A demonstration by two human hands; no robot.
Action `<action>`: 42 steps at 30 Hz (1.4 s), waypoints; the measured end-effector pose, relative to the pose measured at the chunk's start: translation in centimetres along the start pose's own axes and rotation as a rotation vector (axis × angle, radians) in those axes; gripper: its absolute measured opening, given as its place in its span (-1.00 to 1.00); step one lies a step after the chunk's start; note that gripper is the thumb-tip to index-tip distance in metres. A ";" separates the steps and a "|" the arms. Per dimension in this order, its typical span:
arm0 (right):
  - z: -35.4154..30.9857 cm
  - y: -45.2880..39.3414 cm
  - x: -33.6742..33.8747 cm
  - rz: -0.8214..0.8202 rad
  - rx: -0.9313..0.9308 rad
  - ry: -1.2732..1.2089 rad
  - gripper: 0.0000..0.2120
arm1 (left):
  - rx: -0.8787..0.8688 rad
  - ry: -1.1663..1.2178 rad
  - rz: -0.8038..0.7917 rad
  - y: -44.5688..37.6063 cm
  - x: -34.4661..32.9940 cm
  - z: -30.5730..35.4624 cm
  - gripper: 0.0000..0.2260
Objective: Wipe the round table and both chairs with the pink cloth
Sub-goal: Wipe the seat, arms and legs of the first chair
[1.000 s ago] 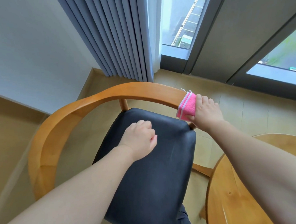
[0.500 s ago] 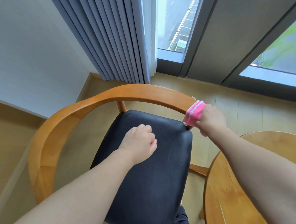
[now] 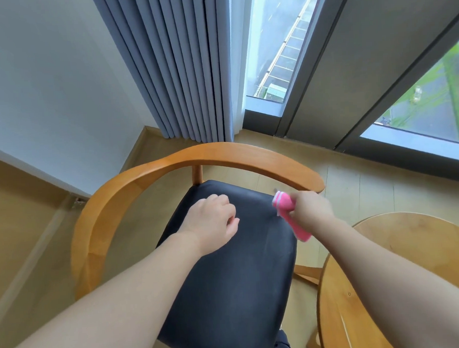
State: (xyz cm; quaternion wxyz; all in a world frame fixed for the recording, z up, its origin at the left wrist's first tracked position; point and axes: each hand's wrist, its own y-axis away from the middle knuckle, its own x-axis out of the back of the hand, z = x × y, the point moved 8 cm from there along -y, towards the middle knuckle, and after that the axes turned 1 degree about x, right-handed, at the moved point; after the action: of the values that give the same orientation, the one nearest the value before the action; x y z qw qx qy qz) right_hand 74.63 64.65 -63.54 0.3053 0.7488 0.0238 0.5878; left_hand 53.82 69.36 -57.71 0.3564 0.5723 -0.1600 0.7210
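Observation:
A wooden chair with a curved armrest rail [image 3: 222, 153] and a black padded seat [image 3: 228, 275] stands below me. My right hand [image 3: 311, 209] grips the folded pink cloth [image 3: 286, 205] at the seat's far right corner, just under the right end of the rail. Part of the cloth hangs below the hand. My left hand [image 3: 212, 222] hovers over the middle of the seat with loosely curled fingers and holds nothing. The round wooden table [image 3: 402, 244] shows at the lower right, under my right forearm.
Grey curtains [image 3: 180, 70] hang behind the chair beside a floor-length window [image 3: 274, 43]. A white wall [image 3: 46, 90] is to the left. Pale wood floor [image 3: 369, 182] runs between the chair, the table and the window frame.
My right hand has slid the pink cloth off the right end of the armrest rail and down to the seat's far right corner. The left hand has barely moved.

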 end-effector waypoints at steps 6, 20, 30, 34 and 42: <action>-9.7 5.0 0.1 0.005 0.363 -0.016 -0.72 | -0.070 -0.002 -0.036 2.5 2.5 -1.3 -0.50; -17.9 13.0 1.6 -0.082 0.484 -0.271 -0.90 | 0.145 0.449 -0.167 12.8 4.0 -7.0 -0.89; -17.4 12.0 0.3 -0.094 0.555 -0.435 -0.86 | 0.334 0.580 -0.127 13.2 1.9 -5.6 -0.83; -15.9 10.5 0.0 -0.099 0.590 -0.514 -0.85 | 0.341 0.540 -0.047 12.1 1.3 -5.5 -0.86; -14.1 7.5 -2.1 -0.030 0.664 -0.502 -0.81 | 0.197 0.257 -0.130 9.3 0.7 -6.3 -0.61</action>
State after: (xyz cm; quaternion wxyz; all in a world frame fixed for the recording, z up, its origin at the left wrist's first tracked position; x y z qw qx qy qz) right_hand 58.97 63.73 -59.97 0.0520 0.9262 0.1481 0.3429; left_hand 42.82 67.18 -57.24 0.3621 0.5169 -0.0042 0.7757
